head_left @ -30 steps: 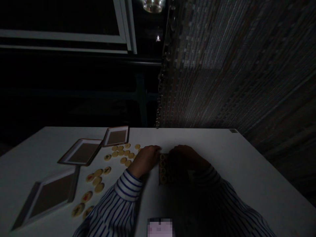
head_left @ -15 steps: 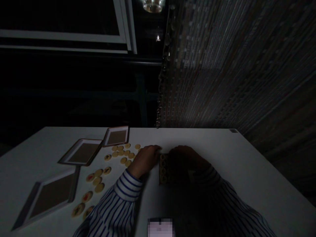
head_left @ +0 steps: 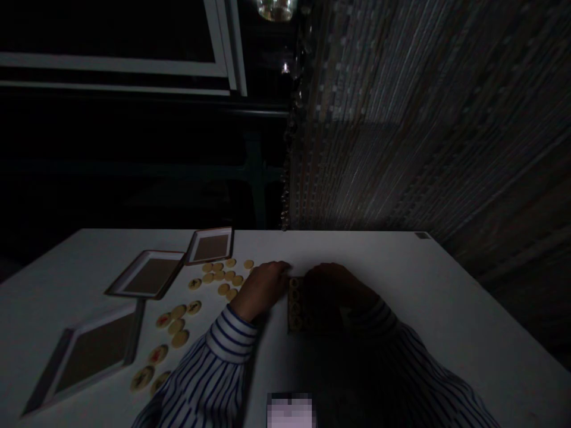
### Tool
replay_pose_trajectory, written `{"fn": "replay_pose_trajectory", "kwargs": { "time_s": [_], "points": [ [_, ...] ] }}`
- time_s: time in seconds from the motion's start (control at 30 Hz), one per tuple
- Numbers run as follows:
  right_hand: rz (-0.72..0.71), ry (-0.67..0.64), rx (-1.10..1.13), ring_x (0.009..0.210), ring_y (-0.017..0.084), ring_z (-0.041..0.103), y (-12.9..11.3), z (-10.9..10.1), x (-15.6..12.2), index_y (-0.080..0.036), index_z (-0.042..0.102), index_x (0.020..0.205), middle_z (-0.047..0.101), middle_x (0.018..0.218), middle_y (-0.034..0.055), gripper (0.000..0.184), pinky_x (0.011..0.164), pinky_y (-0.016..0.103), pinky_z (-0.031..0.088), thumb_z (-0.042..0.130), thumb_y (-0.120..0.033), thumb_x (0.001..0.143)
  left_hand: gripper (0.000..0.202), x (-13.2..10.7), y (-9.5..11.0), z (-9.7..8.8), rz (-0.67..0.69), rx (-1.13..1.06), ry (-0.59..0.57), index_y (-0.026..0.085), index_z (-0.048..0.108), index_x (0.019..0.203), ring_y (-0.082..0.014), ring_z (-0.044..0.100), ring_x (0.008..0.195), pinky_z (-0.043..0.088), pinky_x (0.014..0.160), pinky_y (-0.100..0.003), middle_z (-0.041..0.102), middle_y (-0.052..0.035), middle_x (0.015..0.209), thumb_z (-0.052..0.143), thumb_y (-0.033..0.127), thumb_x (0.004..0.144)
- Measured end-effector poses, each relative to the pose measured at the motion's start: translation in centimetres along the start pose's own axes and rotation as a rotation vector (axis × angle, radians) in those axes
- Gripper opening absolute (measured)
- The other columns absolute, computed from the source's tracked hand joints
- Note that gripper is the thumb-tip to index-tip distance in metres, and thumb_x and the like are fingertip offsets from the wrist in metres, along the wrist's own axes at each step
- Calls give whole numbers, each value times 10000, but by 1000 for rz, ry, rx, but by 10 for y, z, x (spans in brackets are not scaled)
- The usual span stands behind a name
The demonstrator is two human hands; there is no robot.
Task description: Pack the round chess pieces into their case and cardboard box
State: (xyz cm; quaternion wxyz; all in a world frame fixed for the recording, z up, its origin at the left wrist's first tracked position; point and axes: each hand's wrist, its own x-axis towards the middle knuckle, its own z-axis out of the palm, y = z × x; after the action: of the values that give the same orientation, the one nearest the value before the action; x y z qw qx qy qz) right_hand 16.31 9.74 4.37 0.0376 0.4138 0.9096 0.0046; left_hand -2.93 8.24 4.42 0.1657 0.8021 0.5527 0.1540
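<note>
At least nineteen loose discs (head_left: pixel 179 339) lie on the white table (head_left: pixel 446 309), left of the hands: eight in a near, straggling group, the closest one partly behind the left sleeve (head_left: pixel 200 374), and eleven more in a farther cluster. Three shallow trays (head_left: pixel 91 353) run along the far left side of them, nearest to farthest, the last two with corners just about meeting. One box (head_left: pixel 289 306) sits between the hands, with a column of about four discs showing along its left side; the rest is lost in shadow or under the right hand. The left hand (head_left: pixel 263 287) is loosely curled, fingertips by the box's far left corner; whether it touches the box or has hold of anything, I cannot tell. The right hand (head_left: pixel 339 282) arches over the box, too dark to show how far its fingers are spread or what they grip. Both forearms slant inward and forward, palms down, in striped sleeves.
</note>
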Motion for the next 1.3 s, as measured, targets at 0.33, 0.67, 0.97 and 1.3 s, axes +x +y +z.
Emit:
{"fn": "replay_pose_trajectory", "kwargs": {
  "time_s": [0.33,0.67,0.97,1.3],
  "points": [
    [1,-4,7,801,211,593,-1,-1,0,-172,613,894,649,860,85,255,676,299,406,384,-269,834,312,0,-3,2,46,-7,17,188,539,1079,-179,552,972,400,824,-278,614,-81,1044,387,250,814],
    [-13,23,17,796,208,595,1,1,0,-189,616,909,651,866,74,250,670,295,406,394,-272,832,314,-3,2,-3,37,-8,4,186,533,1088,-185,541,985,390,841,-286,608,-78,1054,382,238,818],
    [5,-3,37,815,198,590,-2,-2,0,-175,615,928,648,873,92,261,691,291,399,384,-252,834,303,-3,2,-4,56,-14,21,182,550,1060,-182,565,944,413,801,-291,620,-88,1027,372,247,824],
    [19,155,200,856,161,565,17,-11,-9,-160,577,1021,635,925,76,273,743,262,398,496,-254,778,312,-2,0,-3,49,-4,14,186,536,1083,-181,548,973,398,828,-285,611,-84,1040,378,243,820]
  ]
}}
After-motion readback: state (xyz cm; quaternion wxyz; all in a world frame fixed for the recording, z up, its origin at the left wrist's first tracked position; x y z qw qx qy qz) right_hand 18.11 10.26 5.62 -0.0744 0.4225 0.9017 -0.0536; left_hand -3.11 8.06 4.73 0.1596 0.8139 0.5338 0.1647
